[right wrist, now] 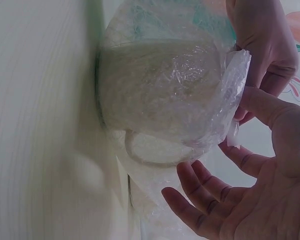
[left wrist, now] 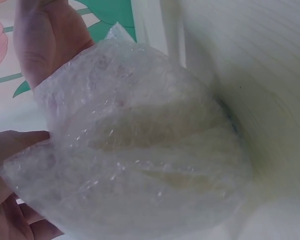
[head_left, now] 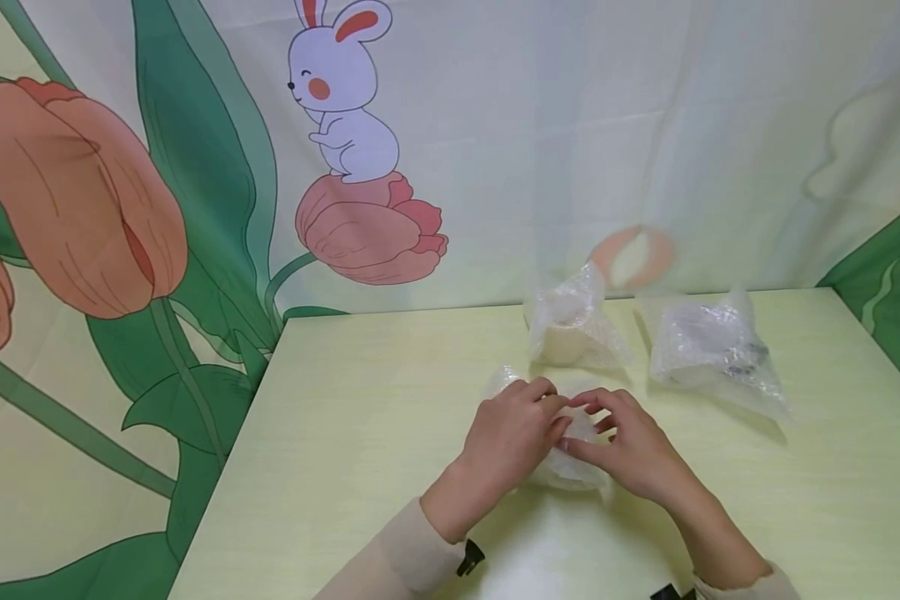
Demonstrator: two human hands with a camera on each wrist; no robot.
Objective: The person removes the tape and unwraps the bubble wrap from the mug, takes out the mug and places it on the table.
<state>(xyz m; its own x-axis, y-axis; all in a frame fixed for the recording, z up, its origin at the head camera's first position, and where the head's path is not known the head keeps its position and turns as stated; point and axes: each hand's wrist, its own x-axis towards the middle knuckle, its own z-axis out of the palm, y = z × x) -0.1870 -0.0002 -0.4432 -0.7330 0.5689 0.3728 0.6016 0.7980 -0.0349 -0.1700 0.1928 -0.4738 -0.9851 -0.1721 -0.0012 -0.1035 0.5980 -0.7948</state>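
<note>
The bubble-wrapped bundle (head_left: 570, 477) on the bench (head_left: 345, 467) is pinched along its loose top edge by the left hand (head_left: 513, 427) at nine o'clock and the right hand (head_left: 636, 443) at three, likely so it is kept from sliding.

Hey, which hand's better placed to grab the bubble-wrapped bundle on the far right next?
Probably the right hand: it's nearer the far-right bundle, with only tabletop visible between them. The left hand is farther away, at the front bundle.
</note>
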